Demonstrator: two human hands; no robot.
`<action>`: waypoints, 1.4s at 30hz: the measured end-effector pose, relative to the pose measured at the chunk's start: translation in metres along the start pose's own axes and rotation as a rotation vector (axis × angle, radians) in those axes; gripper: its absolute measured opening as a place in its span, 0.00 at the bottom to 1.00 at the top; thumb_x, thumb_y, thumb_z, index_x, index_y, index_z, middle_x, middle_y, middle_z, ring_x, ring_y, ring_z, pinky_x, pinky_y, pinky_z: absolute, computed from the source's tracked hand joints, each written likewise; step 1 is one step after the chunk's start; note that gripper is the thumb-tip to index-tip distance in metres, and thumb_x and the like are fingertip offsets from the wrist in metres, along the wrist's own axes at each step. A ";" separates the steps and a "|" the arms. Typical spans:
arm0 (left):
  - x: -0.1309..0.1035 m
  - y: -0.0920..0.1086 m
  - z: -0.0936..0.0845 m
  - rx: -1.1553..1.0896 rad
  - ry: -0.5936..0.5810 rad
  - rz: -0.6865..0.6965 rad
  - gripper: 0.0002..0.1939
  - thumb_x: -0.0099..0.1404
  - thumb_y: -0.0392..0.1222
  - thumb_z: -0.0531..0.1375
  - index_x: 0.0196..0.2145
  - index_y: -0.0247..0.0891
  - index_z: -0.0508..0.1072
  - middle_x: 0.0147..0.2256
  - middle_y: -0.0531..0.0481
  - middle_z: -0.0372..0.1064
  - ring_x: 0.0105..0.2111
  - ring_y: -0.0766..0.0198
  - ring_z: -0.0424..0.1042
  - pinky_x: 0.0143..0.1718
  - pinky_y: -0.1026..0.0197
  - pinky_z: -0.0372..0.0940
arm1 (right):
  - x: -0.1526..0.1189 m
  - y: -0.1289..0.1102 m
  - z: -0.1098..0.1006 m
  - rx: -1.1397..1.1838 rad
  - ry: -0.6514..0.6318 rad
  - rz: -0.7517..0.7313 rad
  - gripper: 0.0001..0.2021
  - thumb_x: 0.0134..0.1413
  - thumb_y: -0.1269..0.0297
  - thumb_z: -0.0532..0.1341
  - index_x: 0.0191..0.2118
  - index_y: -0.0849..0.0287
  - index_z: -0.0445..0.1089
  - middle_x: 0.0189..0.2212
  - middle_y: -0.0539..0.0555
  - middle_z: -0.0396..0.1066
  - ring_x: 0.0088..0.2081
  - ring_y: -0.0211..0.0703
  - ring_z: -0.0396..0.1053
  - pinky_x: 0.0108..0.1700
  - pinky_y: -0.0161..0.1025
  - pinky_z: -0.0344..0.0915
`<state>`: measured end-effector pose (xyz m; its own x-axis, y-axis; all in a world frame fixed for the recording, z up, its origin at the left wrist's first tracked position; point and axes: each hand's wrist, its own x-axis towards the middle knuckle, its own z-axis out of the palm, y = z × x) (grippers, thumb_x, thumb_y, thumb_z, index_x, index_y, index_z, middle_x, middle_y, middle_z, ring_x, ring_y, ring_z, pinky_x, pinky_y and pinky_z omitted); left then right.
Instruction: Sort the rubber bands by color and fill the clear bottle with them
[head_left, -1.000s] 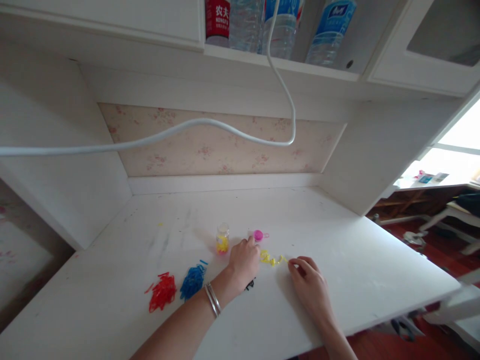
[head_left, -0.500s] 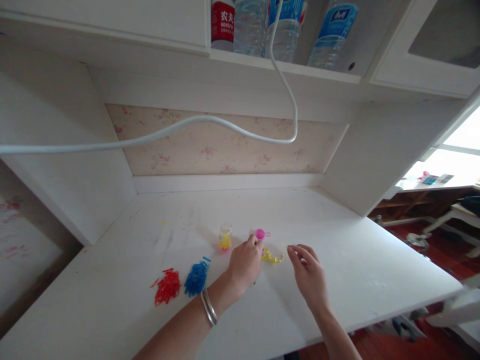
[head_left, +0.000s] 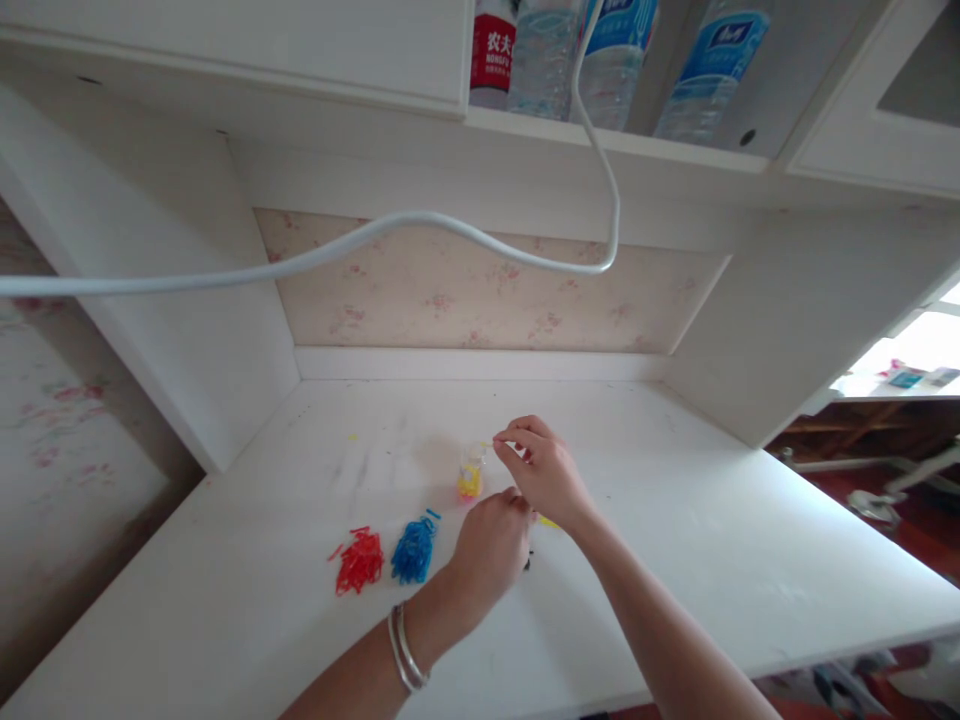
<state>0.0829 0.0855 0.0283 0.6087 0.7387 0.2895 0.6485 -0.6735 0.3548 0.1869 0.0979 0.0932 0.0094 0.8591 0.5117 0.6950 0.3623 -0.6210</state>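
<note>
A small clear jar stands upright on the white tabletop, with yellow and pink bits inside. My right hand pinches a thin yellow rubber band at the jar's mouth. Beside the jar, my left hand is closed on the tabletop; its fingertips are partly behind my right hand, so what they grip is hidden. A yellow piece shows under my right wrist. Left of my hands lie a pile of blue rubber bands and a pile of red rubber bands.
A white cable hangs across the view in front of the cabinet. Several plastic bottles stand on the shelf above. Side panels and a low back ledge bound the white table.
My right hand has moved left from beside the yellow pieces to the jar's mouth. It now covers the spot where a pink item showed by my left fingers. The view has shifted slightly.
</note>
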 end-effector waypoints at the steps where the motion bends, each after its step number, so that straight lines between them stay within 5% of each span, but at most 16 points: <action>1: -0.005 -0.002 -0.005 -0.035 0.031 0.004 0.11 0.67 0.34 0.50 0.35 0.36 0.73 0.33 0.46 0.73 0.34 0.60 0.72 0.38 0.59 0.67 | 0.003 0.001 0.003 -0.011 -0.006 -0.014 0.09 0.57 0.65 0.57 0.35 0.54 0.76 0.37 0.51 0.69 0.36 0.36 0.67 0.39 0.35 0.64; 9: -0.038 -0.016 -0.048 -0.297 0.188 -0.078 0.12 0.69 0.37 0.50 0.36 0.41 0.73 0.35 0.51 0.71 0.36 0.66 0.71 0.39 0.65 0.65 | 0.005 0.000 0.017 -0.046 -0.037 -0.072 0.10 0.58 0.63 0.56 0.37 0.52 0.76 0.38 0.51 0.69 0.40 0.38 0.67 0.41 0.34 0.64; 15: -0.044 -0.030 -0.065 -0.359 0.291 -0.095 0.12 0.69 0.39 0.50 0.38 0.41 0.73 0.38 0.49 0.72 0.38 0.66 0.71 0.42 0.64 0.65 | -0.007 0.005 0.004 -0.015 0.003 0.018 0.14 0.59 0.57 0.55 0.39 0.54 0.76 0.38 0.53 0.69 0.36 0.38 0.68 0.34 0.34 0.65; 20: -0.041 -0.051 -0.086 -0.323 0.377 -0.110 0.10 0.68 0.40 0.52 0.39 0.40 0.73 0.39 0.50 0.73 0.39 0.66 0.71 0.42 0.66 0.65 | -0.053 0.046 -0.017 -0.024 0.098 0.218 0.17 0.57 0.51 0.55 0.37 0.56 0.76 0.39 0.55 0.70 0.32 0.38 0.67 0.34 0.35 0.65; 25: -0.027 -0.068 -0.104 -0.214 0.424 -0.211 0.10 0.65 0.42 0.55 0.42 0.41 0.73 0.37 0.53 0.75 0.26 0.70 0.70 0.36 0.66 0.66 | -0.119 0.111 -0.040 -0.189 0.138 0.435 0.20 0.55 0.47 0.55 0.37 0.56 0.76 0.42 0.55 0.70 0.31 0.39 0.68 0.34 0.37 0.65; 30: -0.003 -0.066 -0.105 -0.105 0.371 -0.187 0.10 0.64 0.41 0.56 0.42 0.42 0.73 0.39 0.54 0.76 0.28 0.69 0.72 0.39 0.66 0.65 | -0.153 0.141 -0.048 -0.340 0.036 0.469 0.21 0.55 0.47 0.53 0.44 0.54 0.75 0.46 0.56 0.68 0.37 0.44 0.70 0.42 0.41 0.66; 34: 0.011 -0.056 -0.098 0.005 0.283 -0.169 0.11 0.65 0.41 0.54 0.43 0.44 0.73 0.41 0.55 0.76 0.33 0.66 0.73 0.41 0.64 0.65 | -0.146 0.140 -0.042 -0.454 -0.016 0.410 0.20 0.56 0.49 0.52 0.48 0.47 0.73 0.45 0.54 0.70 0.44 0.48 0.68 0.47 0.45 0.63; 42: 0.014 -0.053 -0.094 0.092 0.185 -0.184 0.12 0.66 0.43 0.53 0.44 0.47 0.73 0.41 0.55 0.76 0.35 0.64 0.74 0.40 0.63 0.65 | -0.122 0.135 -0.039 -0.526 -0.103 0.441 0.19 0.59 0.50 0.48 0.49 0.41 0.71 0.45 0.53 0.69 0.43 0.48 0.69 0.46 0.47 0.60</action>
<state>0.0146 0.1341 0.0969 0.3882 0.8359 0.3879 0.7846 -0.5206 0.3367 0.3075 0.0277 -0.0302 0.3206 0.9252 0.2028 0.8986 -0.2293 -0.3741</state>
